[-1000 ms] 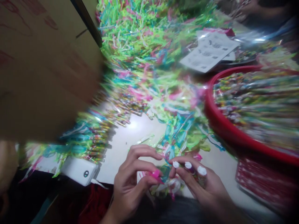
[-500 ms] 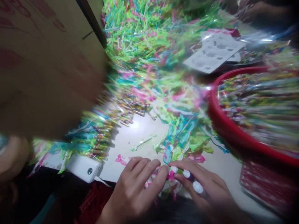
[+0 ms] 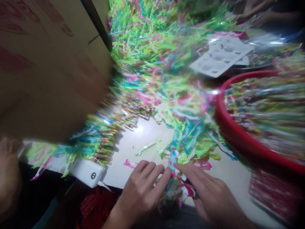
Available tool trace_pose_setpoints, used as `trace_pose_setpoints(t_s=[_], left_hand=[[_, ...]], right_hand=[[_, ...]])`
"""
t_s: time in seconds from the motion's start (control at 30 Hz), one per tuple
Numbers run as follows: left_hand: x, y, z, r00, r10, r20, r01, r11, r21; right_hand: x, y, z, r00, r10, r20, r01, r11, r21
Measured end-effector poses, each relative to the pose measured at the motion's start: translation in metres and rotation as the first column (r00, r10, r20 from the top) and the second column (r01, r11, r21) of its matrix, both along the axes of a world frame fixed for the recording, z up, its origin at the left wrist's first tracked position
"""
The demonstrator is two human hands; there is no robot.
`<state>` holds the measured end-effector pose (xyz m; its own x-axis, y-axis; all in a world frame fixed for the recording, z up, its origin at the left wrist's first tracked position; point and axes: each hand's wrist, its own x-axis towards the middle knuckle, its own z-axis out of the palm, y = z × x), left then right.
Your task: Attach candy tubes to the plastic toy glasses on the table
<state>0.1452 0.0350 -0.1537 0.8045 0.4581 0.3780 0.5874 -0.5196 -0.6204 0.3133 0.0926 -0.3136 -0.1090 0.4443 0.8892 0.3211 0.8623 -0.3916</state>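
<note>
Near the table's front edge, my left hand (image 3: 143,190) has its fingers curled together, touching a pink and white piece at its fingertips. Just to the right, my right hand (image 3: 209,190) grips a small tube-like item (image 3: 187,190) with white, pink and purple parts. The fingertips of both hands nearly meet at the item. Beyond them lies a pile of blue and green wrapped strips (image 3: 187,136). A single pale green strip (image 3: 149,147) rests on the white table (image 3: 126,152). Blur hides fine details.
A red basin (image 3: 221,117) full of colourful sticks stands at the right. At the left are a cardboard box (image 3: 47,73), a white power bank (image 3: 88,171) with a cable, and another person's arm (image 3: 9,178). Printed paper (image 3: 221,55) and a large strip heap (image 3: 147,38) lie behind.
The item in my right hand has turned, showing more pink and purple where white ends showed before. The whole view has shifted slightly; the other person's arm at the left has moved.
</note>
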Motion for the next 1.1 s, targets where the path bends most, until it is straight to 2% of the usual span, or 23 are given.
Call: trace_pose_setpoints(t_s=[0.13,0.23,0.33,0.5,0.67,0.73,0.8,0.87,0.93,0.97,1.03,1.1], left_hand=[[-0.002,0.003,-0.007,0.999,0.010,0.044,-0.009,1.000,-0.011],[-0.003,0.003,-0.009,0.998,0.019,0.065,-0.016,0.999,-0.035],[-0.006,0.006,-0.011,0.996,0.029,0.088,-0.022,0.996,-0.082],[-0.019,0.010,-0.013,0.989,0.075,0.124,-0.053,0.984,-0.171],[-0.023,0.006,-0.010,0.985,0.106,0.139,-0.072,0.972,-0.226],[-0.022,0.008,-0.009,0.983,0.111,0.148,-0.075,0.970,-0.230],[-0.025,0.013,-0.003,0.986,0.099,0.132,-0.074,0.981,-0.182],[-0.037,0.021,0.014,0.994,0.082,0.077,-0.076,0.994,-0.078],[-0.060,0.029,0.046,0.992,0.123,0.016,-0.123,0.991,0.058],[-0.076,0.033,0.067,0.981,0.194,0.019,-0.195,0.973,0.122],[-0.111,0.038,0.112,0.936,0.344,0.080,-0.353,0.907,0.228],[-0.145,0.041,0.153,0.863,0.464,0.201,-0.505,0.818,0.276]], right_hand=[[0.000,0.002,0.006,0.996,-0.055,0.073,0.051,0.997,0.055],[0.002,0.003,0.013,0.992,-0.089,0.093,0.074,0.986,0.152],[0.000,0.005,0.012,0.988,-0.095,0.125,0.064,0.971,0.231],[-0.015,0.008,0.004,0.983,-0.043,0.179,0.015,0.988,0.156],[-0.023,0.007,0.009,0.992,-0.034,0.123,0.010,0.982,0.189],[-0.023,0.007,0.011,0.996,0.004,0.088,-0.018,0.986,0.164],[-0.022,0.008,0.010,0.997,0.050,0.051,-0.056,0.992,0.113],[-0.019,0.009,0.008,0.993,0.114,0.016,-0.115,0.993,0.013],[-0.014,0.014,0.004,0.986,0.159,-0.051,-0.166,0.970,-0.178],[-0.012,0.017,0.001,0.980,0.171,-0.098,-0.193,0.935,-0.299],[-0.007,0.026,-0.005,0.960,0.182,-0.213,-0.268,0.812,-0.519],[-0.004,0.035,-0.013,0.912,0.232,-0.339,-0.402,0.676,-0.618]])
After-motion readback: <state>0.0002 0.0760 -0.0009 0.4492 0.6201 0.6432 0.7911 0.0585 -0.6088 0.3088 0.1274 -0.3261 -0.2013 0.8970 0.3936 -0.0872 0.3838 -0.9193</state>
